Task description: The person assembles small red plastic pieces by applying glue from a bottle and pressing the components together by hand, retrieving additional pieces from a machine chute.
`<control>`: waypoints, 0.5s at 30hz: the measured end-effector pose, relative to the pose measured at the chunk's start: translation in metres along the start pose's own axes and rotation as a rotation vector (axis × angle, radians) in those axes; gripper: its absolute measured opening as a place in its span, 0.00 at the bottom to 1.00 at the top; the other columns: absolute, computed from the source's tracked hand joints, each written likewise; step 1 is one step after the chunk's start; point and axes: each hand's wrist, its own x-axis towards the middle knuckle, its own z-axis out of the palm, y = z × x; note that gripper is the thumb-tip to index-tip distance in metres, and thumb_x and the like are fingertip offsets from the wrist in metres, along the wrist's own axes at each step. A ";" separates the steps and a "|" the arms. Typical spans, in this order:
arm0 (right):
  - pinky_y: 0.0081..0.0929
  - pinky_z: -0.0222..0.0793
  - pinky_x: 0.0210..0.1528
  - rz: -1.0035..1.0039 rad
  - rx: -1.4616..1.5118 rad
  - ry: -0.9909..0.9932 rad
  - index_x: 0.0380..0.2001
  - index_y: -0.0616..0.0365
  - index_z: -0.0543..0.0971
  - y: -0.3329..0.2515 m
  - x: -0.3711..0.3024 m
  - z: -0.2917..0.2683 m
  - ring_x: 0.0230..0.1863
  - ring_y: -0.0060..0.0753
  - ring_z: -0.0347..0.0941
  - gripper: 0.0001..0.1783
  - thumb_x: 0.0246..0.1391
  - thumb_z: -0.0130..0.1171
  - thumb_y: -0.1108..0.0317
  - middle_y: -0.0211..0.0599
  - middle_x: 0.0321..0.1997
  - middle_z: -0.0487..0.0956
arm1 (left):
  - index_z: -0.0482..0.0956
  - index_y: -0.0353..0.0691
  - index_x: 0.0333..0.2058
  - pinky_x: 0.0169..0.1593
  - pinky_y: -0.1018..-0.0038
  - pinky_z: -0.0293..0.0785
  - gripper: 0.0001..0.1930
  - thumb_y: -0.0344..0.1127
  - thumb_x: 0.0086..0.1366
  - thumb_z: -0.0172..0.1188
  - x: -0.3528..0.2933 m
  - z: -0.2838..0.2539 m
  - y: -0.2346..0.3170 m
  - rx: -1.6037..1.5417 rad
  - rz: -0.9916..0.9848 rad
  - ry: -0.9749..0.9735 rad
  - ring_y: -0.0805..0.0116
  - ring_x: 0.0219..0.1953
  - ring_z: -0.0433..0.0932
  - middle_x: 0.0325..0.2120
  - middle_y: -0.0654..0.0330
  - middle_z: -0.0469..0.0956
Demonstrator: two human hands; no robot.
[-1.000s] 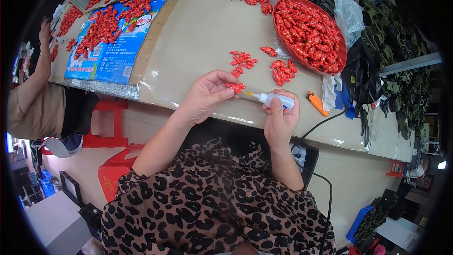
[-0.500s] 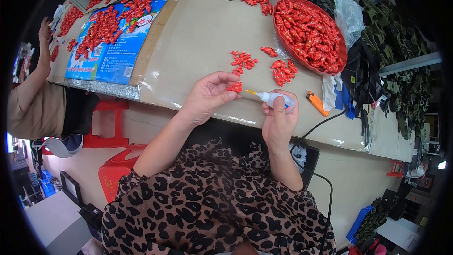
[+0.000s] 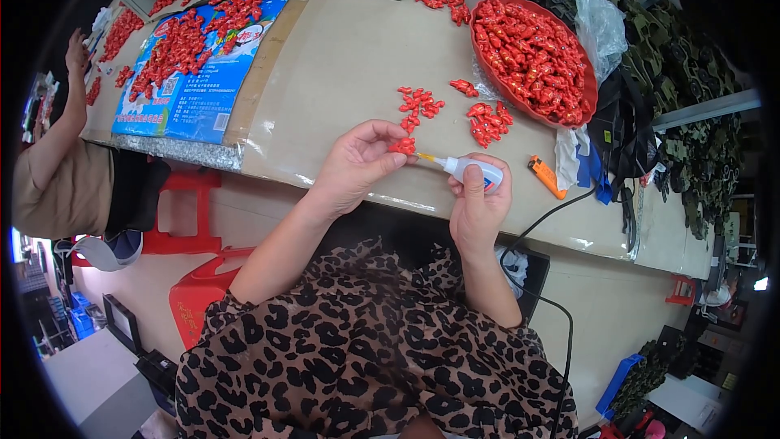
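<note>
Between the thumb and fingers of my left hand (image 3: 357, 164) is a small red figurine (image 3: 402, 146), held above the table's front edge. My right hand (image 3: 481, 210) grips a white squeeze glue bottle (image 3: 475, 172) lying on its side, its thin yellow nozzle pointing left. The nozzle's tip is at the figurine or just beside it; whether they touch I cannot tell. Beyond my hands, a loose group of red figurines (image 3: 419, 104) and a tighter cluster of them (image 3: 489, 123) lie on the table, with a single one (image 3: 463, 88) behind.
A red bowl (image 3: 591, 81) heaped with figurines stands at the right, an orange lighter (image 3: 547, 177) nearer me. More figurines cover a blue printed cardboard sheet (image 3: 203, 118) at left. Another person's arm (image 3: 69, 110) is at the far left. A black cable (image 3: 561, 210) crosses the table edge.
The glue bottle in my right hand has moved slightly left and up, bringing its nozzle closer to the figurine. My left hand has shifted a little, still pinching the figurine.
</note>
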 end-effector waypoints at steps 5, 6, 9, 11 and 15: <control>0.16 0.59 0.26 0.016 -0.027 -0.005 0.34 0.63 0.65 -0.001 -0.001 0.001 0.24 0.21 0.64 0.12 0.50 0.52 0.68 0.37 0.30 0.70 | 0.67 0.33 0.37 0.44 0.76 0.68 0.12 0.21 0.53 0.53 0.000 -0.001 -0.001 0.021 0.015 0.005 0.71 0.37 0.72 0.33 0.60 0.70; 0.16 0.59 0.26 0.018 0.014 -0.011 0.35 0.63 0.65 -0.001 -0.001 0.000 0.25 0.22 0.64 0.12 0.50 0.52 0.68 0.37 0.31 0.70 | 0.67 0.33 0.37 0.44 0.76 0.68 0.12 0.21 0.53 0.53 -0.001 0.001 0.000 0.021 0.015 0.005 0.71 0.37 0.72 0.33 0.60 0.70; 0.16 0.62 0.29 0.075 0.221 -0.044 0.35 0.62 0.65 -0.003 0.005 -0.006 0.27 0.22 0.66 0.13 0.48 0.54 0.69 0.36 0.32 0.70 | 0.67 0.34 0.37 0.44 0.74 0.69 0.13 0.21 0.52 0.54 0.000 0.004 0.003 -0.020 -0.026 0.036 0.73 0.35 0.71 0.31 0.60 0.70; 0.17 0.64 0.32 0.128 0.389 -0.073 0.35 0.61 0.65 -0.007 0.009 -0.011 0.29 0.22 0.68 0.13 0.47 0.55 0.71 0.35 0.33 0.71 | 0.67 0.35 0.37 0.43 0.74 0.69 0.13 0.23 0.52 0.55 0.001 0.004 0.003 -0.070 0.005 0.034 0.73 0.35 0.71 0.31 0.60 0.70; 0.19 0.66 0.36 0.233 0.288 -0.070 0.37 0.61 0.66 -0.021 0.016 -0.008 0.33 0.24 0.69 0.19 0.40 0.59 0.77 0.34 0.34 0.71 | 0.66 0.36 0.37 0.43 0.75 0.69 0.13 0.24 0.52 0.55 0.000 -0.002 0.005 -0.159 -0.017 0.039 0.72 0.36 0.70 0.31 0.60 0.70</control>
